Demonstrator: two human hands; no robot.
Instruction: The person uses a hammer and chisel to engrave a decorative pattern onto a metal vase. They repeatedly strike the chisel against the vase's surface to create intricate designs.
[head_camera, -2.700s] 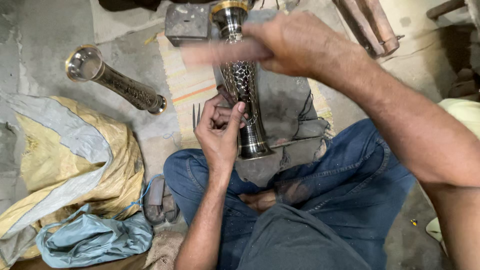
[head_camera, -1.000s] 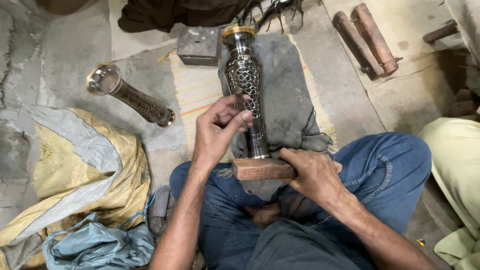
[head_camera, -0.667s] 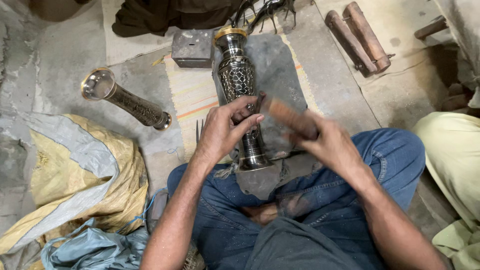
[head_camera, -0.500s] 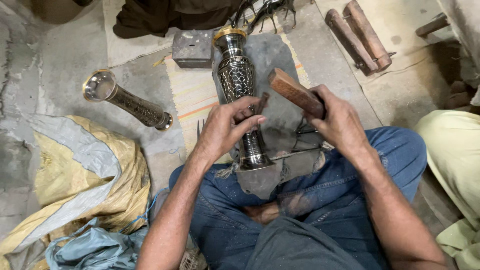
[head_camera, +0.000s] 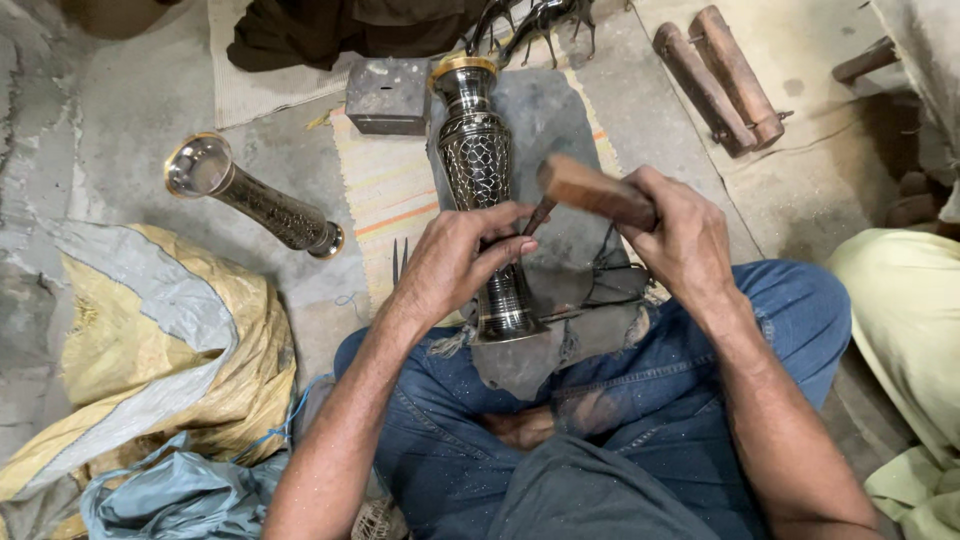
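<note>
The person sits cross-legged on the floor, and the engraved metal vase lies in front of the knees, on a grey cloth pad, with its foot near the lap and its brass-rimmed mouth to the far side. The left hand is closed around the narrow lower part of the vase, and its fingertips pinch a thin dark chisel against the surface. The right hand is clenched on a wooden mallet, which is just above the chisel head.

The vase looks hard and rather heavy, with a polished skin, so I think it can roll or slip on the cloth. The narrow waist seems the best place to grip it, because the fingers go around it there.

On the left a second vase lies on the floor. A small metal block sits at the far side, and two wooden rollers lie far right.
</note>
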